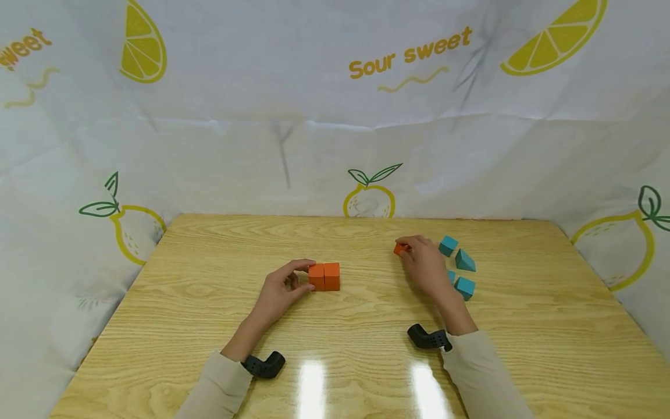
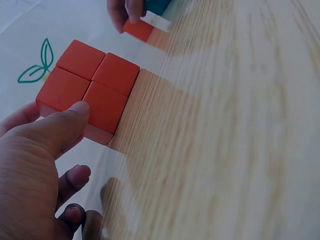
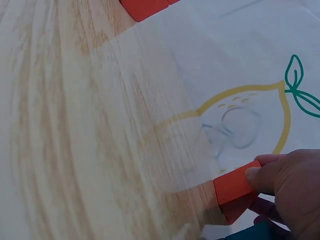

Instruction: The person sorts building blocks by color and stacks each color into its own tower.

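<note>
Four-square in outline, a stack of orange cubes (image 2: pixel 92 87) stands two wide and two high on the table. My left hand (image 1: pixel 280 294) pinches its left side, the thumb on the near face and a finger behind. To the right and farther back, my right hand (image 1: pixel 426 267) pinches a small orange block (image 3: pixel 235 190) between thumb and fingers, at the table surface. Fingers partly cover that block, so its full shape is hidden. Just right of the right hand lie a blue cube (image 1: pixel 448 245), a blue triangular block (image 1: pixel 464 261) and another blue cube (image 1: pixel 464 288).
One more blue block (image 1: pixel 451 276) is mostly hidden behind the right hand. The wooden table (image 1: pixel 356 331) ends at a white lemon-print cloth (image 1: pixel 314 163) at the back and sides. Each wrist wears a black camera mount (image 1: pixel 264 365).
</note>
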### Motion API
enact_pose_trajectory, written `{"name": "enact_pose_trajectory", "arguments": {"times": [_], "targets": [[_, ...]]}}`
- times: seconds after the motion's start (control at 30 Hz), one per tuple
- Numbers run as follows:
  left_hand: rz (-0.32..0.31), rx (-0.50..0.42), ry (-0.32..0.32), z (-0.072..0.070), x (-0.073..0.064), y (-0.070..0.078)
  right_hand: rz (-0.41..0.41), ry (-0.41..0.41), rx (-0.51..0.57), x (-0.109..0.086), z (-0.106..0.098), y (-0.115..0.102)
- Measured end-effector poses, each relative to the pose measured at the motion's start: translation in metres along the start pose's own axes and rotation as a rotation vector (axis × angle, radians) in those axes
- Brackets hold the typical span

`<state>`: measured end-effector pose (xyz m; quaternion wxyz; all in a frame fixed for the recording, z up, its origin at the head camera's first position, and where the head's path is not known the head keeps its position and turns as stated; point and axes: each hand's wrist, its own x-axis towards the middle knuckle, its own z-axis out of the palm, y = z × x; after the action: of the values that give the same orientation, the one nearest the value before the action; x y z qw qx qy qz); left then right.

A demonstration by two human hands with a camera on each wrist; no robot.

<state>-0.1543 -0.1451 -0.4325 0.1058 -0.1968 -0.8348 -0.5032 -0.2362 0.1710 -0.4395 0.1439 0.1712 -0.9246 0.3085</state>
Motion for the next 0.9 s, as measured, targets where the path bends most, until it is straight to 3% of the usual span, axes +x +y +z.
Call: {"name": "enact_pose_trajectory", "arguments": {"times": [0.4,0.63,0.77,0.9], "targets": [[0.003,0.001,0.002,0.0004,-0.0002,-0.0007,-0.092,-0.069,0.040,0.0028,0.0012,-0.0096],[-0.004,-0.005,0.003,0.0006,-0.0004,-0.0014,-0.202,-0.005,0.053,0.0043,0.0033,-0.0076],[-0.001,-0.008,0.002,0.0003,-0.0003,-0.0013,-0.176,-0.005,0.039,0.0038,0.0048,-0.0071],[0.002,-0.010,-0.001,0.0000,-0.0001,-0.0012,-0.077,-0.036,0.016,0.0021,0.0049,-0.0099]]}}
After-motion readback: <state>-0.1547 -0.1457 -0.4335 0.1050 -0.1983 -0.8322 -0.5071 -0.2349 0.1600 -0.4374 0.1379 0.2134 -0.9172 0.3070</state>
